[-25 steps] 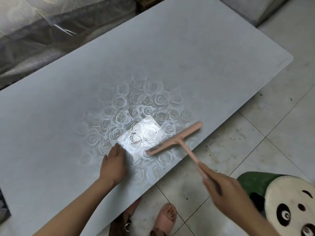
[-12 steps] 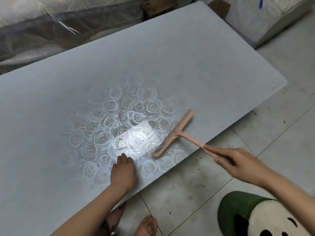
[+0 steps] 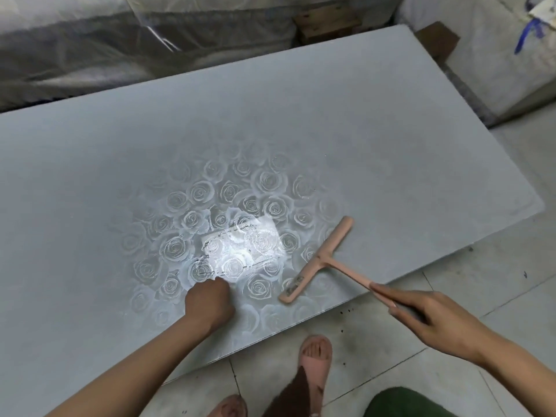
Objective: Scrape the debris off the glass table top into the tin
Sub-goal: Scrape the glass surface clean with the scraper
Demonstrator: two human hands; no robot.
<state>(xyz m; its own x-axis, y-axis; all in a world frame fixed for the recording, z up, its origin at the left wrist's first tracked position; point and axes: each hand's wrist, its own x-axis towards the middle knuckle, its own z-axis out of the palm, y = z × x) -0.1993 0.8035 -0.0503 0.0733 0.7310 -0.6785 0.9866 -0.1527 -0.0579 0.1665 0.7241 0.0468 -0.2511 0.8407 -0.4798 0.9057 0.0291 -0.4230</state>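
The glass table top (image 3: pixel 361 139), grey with a rose pattern, fills most of the view. Thin dark lines of debris (image 3: pixel 207 261) edge a bright reflected patch near the front middle. My left hand (image 3: pixel 209 302) rests on the glass just below that debris, fingers curled under, holding nothing that I can see. To the right, my right hand (image 3: pixel 430 317) grips the handle of a pink T-shaped scraper (image 3: pixel 316 260). Its blade lies on the glass right of the patch, with dark smears on its near end. No tin is in view.
A green stool (image 3: pixel 403 401) stands at the bottom right by my feet in pink slippers (image 3: pixel 314 362). Plastic-wrapped bedding (image 3: pixel 120 40) lies behind the table, wooden blocks (image 3: pixel 328 22) at the back, a white sack (image 3: pixel 481 55) at the right. Dark specks dot the floor tiles (image 3: pixel 391 311).
My left hand's fingers went from flat on the glass to curled. The scraper's blade swung to a steeper angle and shifted right of the bright patch. My head has lifted.
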